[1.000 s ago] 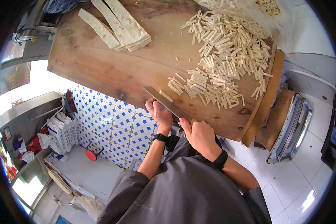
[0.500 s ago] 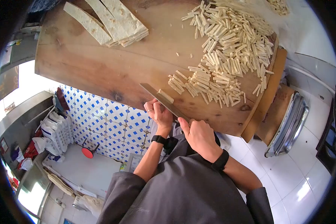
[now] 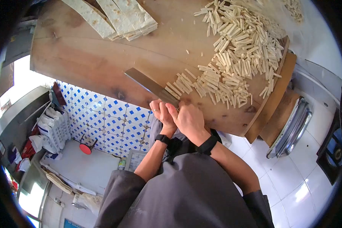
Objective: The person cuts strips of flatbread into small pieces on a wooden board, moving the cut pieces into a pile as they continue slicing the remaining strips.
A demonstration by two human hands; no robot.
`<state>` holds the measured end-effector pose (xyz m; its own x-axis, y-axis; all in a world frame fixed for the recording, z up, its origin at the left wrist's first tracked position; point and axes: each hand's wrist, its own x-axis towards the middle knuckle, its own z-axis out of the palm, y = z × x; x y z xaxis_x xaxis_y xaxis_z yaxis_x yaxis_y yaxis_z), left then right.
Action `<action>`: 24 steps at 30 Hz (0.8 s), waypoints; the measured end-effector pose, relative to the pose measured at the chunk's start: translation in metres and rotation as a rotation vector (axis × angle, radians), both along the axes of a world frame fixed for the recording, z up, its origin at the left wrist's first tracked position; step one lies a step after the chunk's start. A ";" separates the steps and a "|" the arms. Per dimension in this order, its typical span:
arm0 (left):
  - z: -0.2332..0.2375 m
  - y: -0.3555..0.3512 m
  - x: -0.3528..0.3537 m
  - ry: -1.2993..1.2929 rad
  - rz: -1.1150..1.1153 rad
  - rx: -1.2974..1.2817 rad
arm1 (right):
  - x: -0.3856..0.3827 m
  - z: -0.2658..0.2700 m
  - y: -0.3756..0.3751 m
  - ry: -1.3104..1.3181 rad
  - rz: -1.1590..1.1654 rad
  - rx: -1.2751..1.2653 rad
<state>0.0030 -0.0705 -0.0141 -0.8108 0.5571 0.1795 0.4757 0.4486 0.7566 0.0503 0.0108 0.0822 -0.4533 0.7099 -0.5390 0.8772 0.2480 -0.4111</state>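
Note:
My right hand [image 3: 190,119] is closed around the handle of a cleaver [image 3: 152,85]. Its broad blade points up and left, low over the front edge of the wooden board. Against the right thumb sits my left hand [image 3: 164,115], fingers curled near the blade; whatever they hold, if anything, is hidden. Just right of the blade lie short cut strips of flatbread [image 3: 181,83], running into a large heap of strips [image 3: 241,49]. Long folded pieces of flatbread [image 3: 127,19] rest at the far left of the board.
The wooden board [image 3: 91,64] has a raised right edge [image 3: 271,104]. Clear plastic [image 3: 311,34] covers part of the heap at the back right. Below on the right is a metal-rimmed object [image 3: 292,129]; a red round thing [image 3: 85,149] is lower left.
The cleaver has swung left and now lies further from the heap's lower end. My right hand has moved left until it meets my left hand. The view has shifted slightly.

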 end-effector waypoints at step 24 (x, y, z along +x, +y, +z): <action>0.013 0.025 0.022 -0.059 -0.043 -0.001 | 0.099 0.044 -0.024 0.037 -0.127 0.083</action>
